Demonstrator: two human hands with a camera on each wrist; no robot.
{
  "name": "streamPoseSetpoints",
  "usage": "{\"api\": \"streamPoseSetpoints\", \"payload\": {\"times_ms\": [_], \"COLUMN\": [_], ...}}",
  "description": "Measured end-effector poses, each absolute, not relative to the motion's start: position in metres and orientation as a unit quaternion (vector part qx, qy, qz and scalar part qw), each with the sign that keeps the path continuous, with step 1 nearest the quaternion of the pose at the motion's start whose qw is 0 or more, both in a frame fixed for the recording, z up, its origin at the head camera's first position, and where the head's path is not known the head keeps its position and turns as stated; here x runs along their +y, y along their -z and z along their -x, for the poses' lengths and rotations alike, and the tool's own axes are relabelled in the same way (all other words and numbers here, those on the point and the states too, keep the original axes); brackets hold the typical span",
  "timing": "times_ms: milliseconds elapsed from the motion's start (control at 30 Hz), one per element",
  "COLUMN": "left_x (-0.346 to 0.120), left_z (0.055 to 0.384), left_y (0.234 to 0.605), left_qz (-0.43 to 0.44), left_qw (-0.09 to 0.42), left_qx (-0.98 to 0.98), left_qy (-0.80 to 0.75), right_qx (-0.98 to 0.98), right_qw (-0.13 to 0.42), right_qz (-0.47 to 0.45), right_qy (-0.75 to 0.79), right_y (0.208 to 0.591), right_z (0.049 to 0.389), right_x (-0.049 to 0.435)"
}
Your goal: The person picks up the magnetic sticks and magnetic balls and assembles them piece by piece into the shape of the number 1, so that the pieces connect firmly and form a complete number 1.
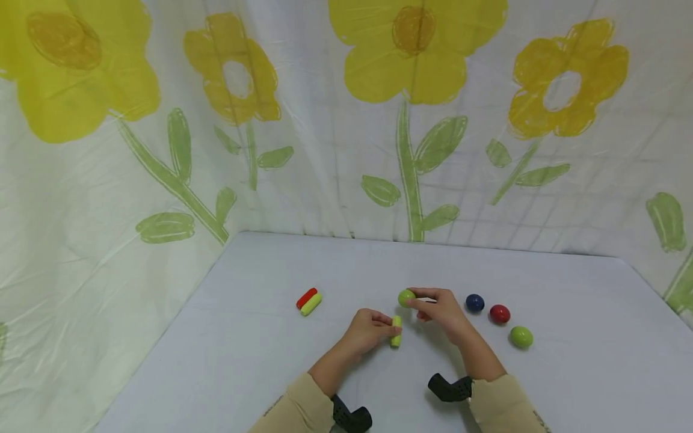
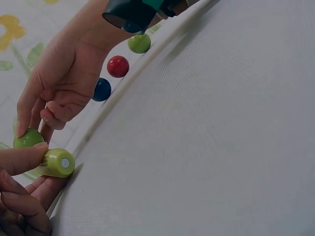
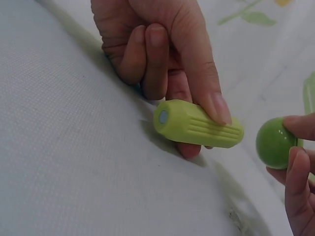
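Observation:
My left hand (image 1: 370, 329) pinches a short yellow-green toy rod (image 3: 199, 125) between thumb and fingers. The rod is ribbed along its side and has a grey disc in the end that shows (image 2: 65, 162). Just beyond it, my right hand (image 1: 443, 311) holds a glossy green ball (image 3: 275, 142) by the fingertips. A narrow gap separates the ball from the rod's far end in the right wrist view. In the left wrist view the rod partly covers the ball (image 2: 28, 138).
To the right on the white table (image 1: 243, 367) lie a dark blue ball (image 1: 474, 303), a red ball (image 1: 500, 314) and another green ball (image 1: 521, 337). A red rod (image 1: 306, 297) and a yellow-green rod (image 1: 311, 304) lie side by side at left. A flowered curtain (image 1: 314, 180) hangs behind.

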State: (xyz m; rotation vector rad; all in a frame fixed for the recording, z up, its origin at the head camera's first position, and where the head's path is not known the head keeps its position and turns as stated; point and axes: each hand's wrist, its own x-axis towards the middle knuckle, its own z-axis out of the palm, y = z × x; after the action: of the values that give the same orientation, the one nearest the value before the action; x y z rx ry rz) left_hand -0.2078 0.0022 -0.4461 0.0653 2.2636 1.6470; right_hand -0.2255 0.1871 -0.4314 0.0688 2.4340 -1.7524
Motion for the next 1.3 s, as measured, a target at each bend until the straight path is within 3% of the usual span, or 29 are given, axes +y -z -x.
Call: {"api": "streamPoseSetpoints", "payload": {"times_ms": [400,1000,1300], "left_x": [0.003,0.003,0.002], "left_z": [0.207,0.206,0.208], "left_y": [0.443,0.445,0.447], "left_qz": [-0.029,-0.032,-0.043], "left_qw": [0.167,0.163,0.162], "left_qx": [0.794,0.792,0.788], "left_qy": [-0.584,-0.588,-0.593], "right_qx": [0.795,0.791,0.792], "right_qw": [0.081,0.104,0.114], "right_qz": [0.037,0.056,0.068], "right_qy": [0.601,0.6,0.596], "right_y": [0.436,0.444,0.426], "right_z": [0.225,0.229,0.218], "right_x": [0.178,0.182,0.178]}}
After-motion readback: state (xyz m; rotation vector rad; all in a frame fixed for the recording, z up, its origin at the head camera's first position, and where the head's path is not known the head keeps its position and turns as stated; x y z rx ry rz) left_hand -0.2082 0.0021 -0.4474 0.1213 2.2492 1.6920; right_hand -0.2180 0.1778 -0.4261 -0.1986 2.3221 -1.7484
